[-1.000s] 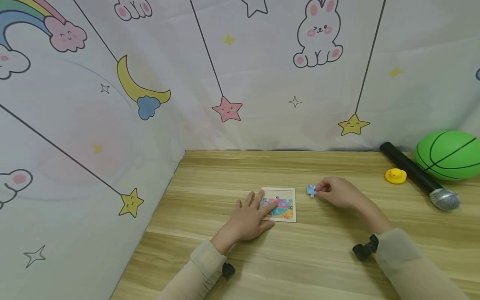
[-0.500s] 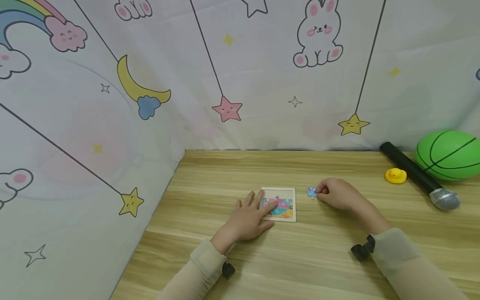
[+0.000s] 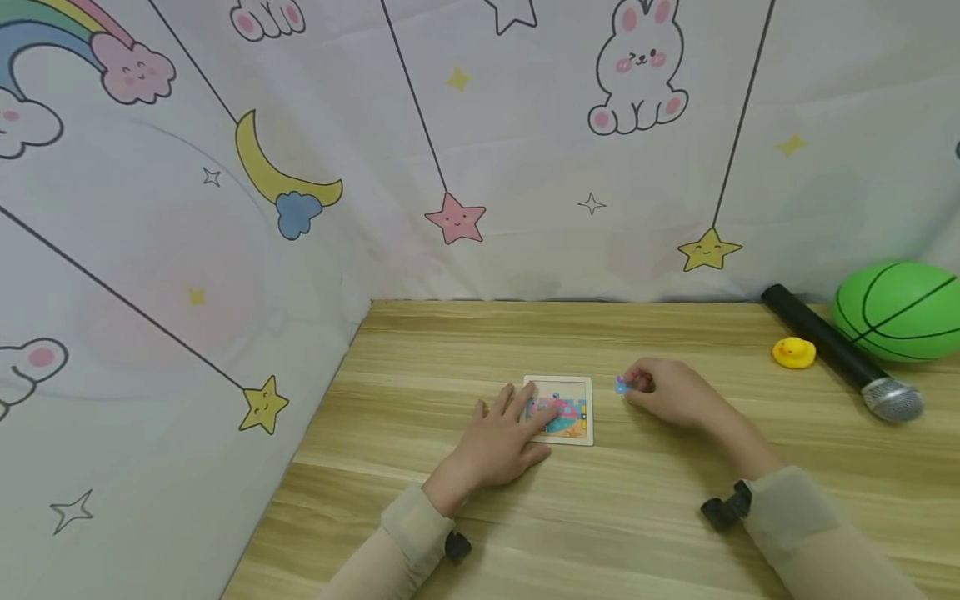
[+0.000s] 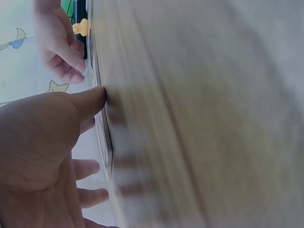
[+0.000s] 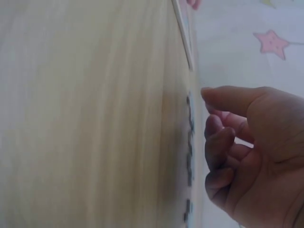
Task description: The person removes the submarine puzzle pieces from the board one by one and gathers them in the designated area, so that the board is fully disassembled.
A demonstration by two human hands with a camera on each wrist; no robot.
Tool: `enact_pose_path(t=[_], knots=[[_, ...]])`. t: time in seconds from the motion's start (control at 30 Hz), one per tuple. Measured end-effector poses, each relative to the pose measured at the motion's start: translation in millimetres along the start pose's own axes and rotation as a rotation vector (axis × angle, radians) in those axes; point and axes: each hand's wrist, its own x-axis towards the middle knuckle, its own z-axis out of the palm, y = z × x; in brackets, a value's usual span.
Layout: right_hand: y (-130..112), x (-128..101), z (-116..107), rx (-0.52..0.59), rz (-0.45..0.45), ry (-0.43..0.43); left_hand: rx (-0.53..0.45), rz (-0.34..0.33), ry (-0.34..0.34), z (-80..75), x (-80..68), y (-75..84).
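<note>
Puzzle piece (image 3: 623,384) pinched at right hand (image 3: 667,392) fingertips, grip shallow; may slip. Left hand (image 3: 498,433) flat, fingers spread, pinning puzzle board (image 3: 577,412); board could skid.

A pale cloth backdrop (image 3: 525,150) printed with rabbits, stars, a moon and a rainbow hangs behind; a light wooden table (image 3: 600,517) stands before it.

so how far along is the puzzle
Most of the picture in the puzzle board already looks filled in, though the left hand resting flat on it hides part. In hand: the right hand is at a small blue puzzle piece on the table, right of the board; the right wrist view suggests the fingers are just off it. Left: seating that piece.
</note>
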Motion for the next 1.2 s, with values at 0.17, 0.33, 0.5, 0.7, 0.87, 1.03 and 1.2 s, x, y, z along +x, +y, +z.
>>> enact_pose_path(t=[0.17,0.33,0.5,0.7,0.87,1.03,1.2], knots=[[-11,-1,12,0.041,-0.074,-0.014,-0.010,0.077,-0.031,2.0,-3.6,4.7],[-22,2,21,0.068,-0.101,-0.052,-0.038,0.111,-0.049,0.1,-5.7,8.9],[-32,5,31,0.084,-0.120,-0.102,-0.034,0.117,-0.052,1.0,-6.7,9.5],[-38,9,37,0.060,-0.139,-0.127,-0.033,0.115,-0.059,0.4,-6.7,9.4],[-37,11,39,0.055,-0.110,-0.138,-0.039,0.114,-0.072,-0.4,-6.4,10.0],[-38,12,40,0.049,-0.100,-0.131,-0.019,0.111,-0.078,-0.6,-6.3,10.5],[-39,12,40,0.043,-0.076,-0.136,-0.011,0.111,-0.076,-0.6,-6.2,10.4]])
